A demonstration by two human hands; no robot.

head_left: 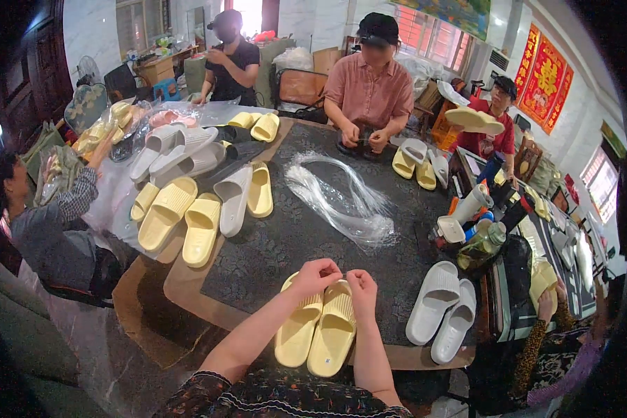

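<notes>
A pair of pale yellow slippers (317, 327) lies side by side, soles up, on the dark table (285, 244) right in front of me. My left hand (315, 276) rests on the heel end of the left slipper with fingers curled. My right hand (361, 284) is pinched just above the right slipper's heel. Both hands meet over the pair; something thin may be between the fingertips, but I cannot make it out.
A pair of white slippers (444, 311) lies to my right. A bundle of clear plastic strips (348, 198) sits mid-table. Yellow and white slippers (202, 202) are spread at the left. Bottles and a tool (470, 226) stand at the right. Several other people sit around the table.
</notes>
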